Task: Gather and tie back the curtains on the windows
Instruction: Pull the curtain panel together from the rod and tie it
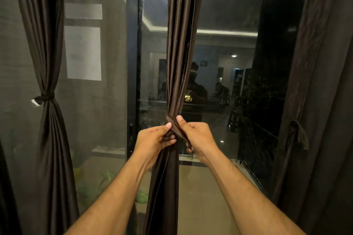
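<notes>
A dark brown curtain (180,47) hangs gathered into a narrow column at the centre of the window. A matching fabric tie-back band (176,127) wraps around it at waist height. My left hand (153,139) pinches the band from the left, thumb on top. My right hand (198,137) grips the band's other end on the right, thumb pressed against the wrap. A second curtain (44,44) at the left is gathered and held by a knotted tie (44,97). A third curtain (315,82) at the right edge carries a loose tie (297,133).
Behind the curtains stands a dark-framed glass sliding door (132,63) with a mesh screen (84,101) on the left pane. The glass reflects a lit room and a person. Tiled floor (202,187) lies beyond the glass.
</notes>
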Demonstrator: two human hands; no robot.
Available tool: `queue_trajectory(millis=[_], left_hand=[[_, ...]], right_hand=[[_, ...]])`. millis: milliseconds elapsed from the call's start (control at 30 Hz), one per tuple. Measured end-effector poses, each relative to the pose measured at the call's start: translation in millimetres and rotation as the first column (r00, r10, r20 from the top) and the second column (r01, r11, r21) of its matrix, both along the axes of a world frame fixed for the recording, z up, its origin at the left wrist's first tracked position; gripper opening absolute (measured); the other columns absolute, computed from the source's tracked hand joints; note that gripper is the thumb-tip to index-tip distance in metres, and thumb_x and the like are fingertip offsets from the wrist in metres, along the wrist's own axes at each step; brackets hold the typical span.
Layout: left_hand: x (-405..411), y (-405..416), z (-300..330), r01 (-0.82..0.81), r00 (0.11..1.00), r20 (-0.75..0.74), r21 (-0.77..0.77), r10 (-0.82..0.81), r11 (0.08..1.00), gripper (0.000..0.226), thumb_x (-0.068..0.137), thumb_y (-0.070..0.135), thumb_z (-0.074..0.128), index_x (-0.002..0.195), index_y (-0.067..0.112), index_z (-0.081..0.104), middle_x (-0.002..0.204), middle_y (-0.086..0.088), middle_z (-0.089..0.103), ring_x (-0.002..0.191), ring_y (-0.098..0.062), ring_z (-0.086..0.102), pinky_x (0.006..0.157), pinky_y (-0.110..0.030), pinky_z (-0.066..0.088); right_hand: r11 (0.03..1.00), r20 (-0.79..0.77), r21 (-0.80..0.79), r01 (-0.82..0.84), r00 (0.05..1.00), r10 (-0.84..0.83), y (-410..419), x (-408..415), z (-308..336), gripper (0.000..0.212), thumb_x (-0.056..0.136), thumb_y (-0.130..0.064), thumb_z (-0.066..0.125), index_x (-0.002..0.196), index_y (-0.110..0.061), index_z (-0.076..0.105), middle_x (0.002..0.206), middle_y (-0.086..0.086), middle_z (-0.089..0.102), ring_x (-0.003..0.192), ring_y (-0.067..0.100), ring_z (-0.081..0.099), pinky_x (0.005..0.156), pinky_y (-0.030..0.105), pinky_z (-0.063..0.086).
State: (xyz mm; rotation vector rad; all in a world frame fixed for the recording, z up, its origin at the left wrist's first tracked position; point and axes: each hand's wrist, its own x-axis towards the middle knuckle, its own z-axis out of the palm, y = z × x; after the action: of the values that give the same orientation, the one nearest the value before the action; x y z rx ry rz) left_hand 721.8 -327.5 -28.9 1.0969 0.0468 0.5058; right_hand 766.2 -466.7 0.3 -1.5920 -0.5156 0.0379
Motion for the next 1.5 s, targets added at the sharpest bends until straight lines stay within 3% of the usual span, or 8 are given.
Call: queue_trajectory(millis=[233,367,500,733,900,1167,1333,1500], left_hand=[[-0.8,12.2,-4.2,0.127,0.992,0.028,-0.057,-0.126,0.99,0.014,0.084,-0.005,0.07,0.098,-0.006,0.071,0.084,-0.018,0.073,0.073,-0.024,0.074,0.069,-0.033,0.064],[-3.1,8.7,11.2,0.014,0.997,-0.08,0.242,0.006,0.97,0.012,0.089,-0.012,0.067,0.101,-0.009,0.068,0.079,-0.019,0.069,0.06,-0.022,0.069,0.057,-0.03,0.062],[-8.7,1.1,28.5,-0.044,0.984,-0.119,0.551,0.13,0.833,0.008,0.095,-0.008,0.061,0.094,-0.007,0.068,0.078,-0.018,0.064,0.059,-0.018,0.059,0.05,-0.029,0.053],[-7.0,-7.7,33.9,0.037,0.956,-0.251,0.613,0.15,0.789,0.022,0.105,0.006,0.038,0.119,-0.004,0.052,0.082,-0.014,0.051,0.057,-0.015,0.043,0.05,-0.029,0.035],[-3.2,-8.7,37.2,-0.041,0.958,-0.206,0.586,0.197,0.809,0.031,0.103,0.023,0.035,0.082,0.012,0.054,0.055,0.003,0.05,0.048,-0.013,0.043,0.051,-0.031,0.036],[0.2,-4.4,37.4,-0.132,0.96,-0.082,0.715,0.269,0.687,0.027,0.099,0.025,0.056,0.081,0.008,0.065,0.066,-0.009,0.058,0.057,-0.019,0.053,0.056,-0.03,0.042],[-3.1,8.9,32.2,0.002,0.974,-0.168,0.677,0.152,0.736,0.024,0.101,0.023,0.062,0.084,0.006,0.063,0.061,-0.007,0.054,0.051,-0.016,0.047,0.047,-0.028,0.04],[-4.0,11.0,22.0,0.0,0.973,-0.188,0.587,0.136,0.81,0.024,0.101,0.018,0.063,0.087,0.0,0.069,0.07,-0.011,0.063,0.051,-0.014,0.051,0.046,-0.026,0.041]], right_hand=[[0.977,0.131,-0.164,-0.135,0.979,0.157,-23.6,6.7,19.9,0.015,0.086,-0.019,0.083,0.085,-0.005,0.077,0.069,0.005,0.072,0.048,0.009,0.052,0.04,0.023,0.041],[0.982,0.138,-0.155,-0.107,0.982,0.129,-27.7,9.9,17.1,0.009,0.097,-0.008,0.067,0.094,-0.01,0.076,0.075,0.004,0.074,0.055,0.008,0.059,0.047,0.025,0.049],[0.987,0.19,-0.162,0.014,0.982,0.017,-20.0,5.2,5.0,0.009,0.094,-0.009,0.072,0.09,-0.014,0.066,0.074,0.006,0.075,0.058,0.018,0.067,0.05,0.028,0.05],[0.957,0.235,-0.279,0.08,0.972,-0.012,-1.8,-4.2,-14.9,0.017,0.093,-0.018,0.076,0.086,-0.003,0.073,0.068,0.004,0.064,0.062,0.012,0.056,0.068,0.034,0.049],[0.952,0.197,-0.296,0.078,0.98,-0.019,7.6,-3.9,-18.6,0.017,0.095,-0.014,0.072,0.087,0.0,0.072,0.068,0.006,0.064,0.06,0.014,0.058,0.065,0.032,0.049],[0.992,0.03,-0.049,0.116,0.993,-0.115,21.6,0.5,-14.4,0.022,0.097,-0.008,0.063,0.08,-0.004,0.075,0.072,0.01,0.077,0.061,0.018,0.074,0.051,0.027,0.053],[0.957,-0.304,0.262,0.121,0.952,-0.037,22.3,1.6,-8.8,0.016,0.086,-0.004,0.066,0.098,-0.009,0.076,0.087,0.008,0.08,0.08,0.017,0.076,0.062,0.029,0.06],[0.915,-0.438,0.353,0.195,0.899,-0.023,31.6,-1.9,-2.9,0.015,0.081,-0.014,0.08,0.095,-0.01,0.077,0.073,0.0,0.074,0.062,0.007,0.064,0.056,0.026,0.042]])
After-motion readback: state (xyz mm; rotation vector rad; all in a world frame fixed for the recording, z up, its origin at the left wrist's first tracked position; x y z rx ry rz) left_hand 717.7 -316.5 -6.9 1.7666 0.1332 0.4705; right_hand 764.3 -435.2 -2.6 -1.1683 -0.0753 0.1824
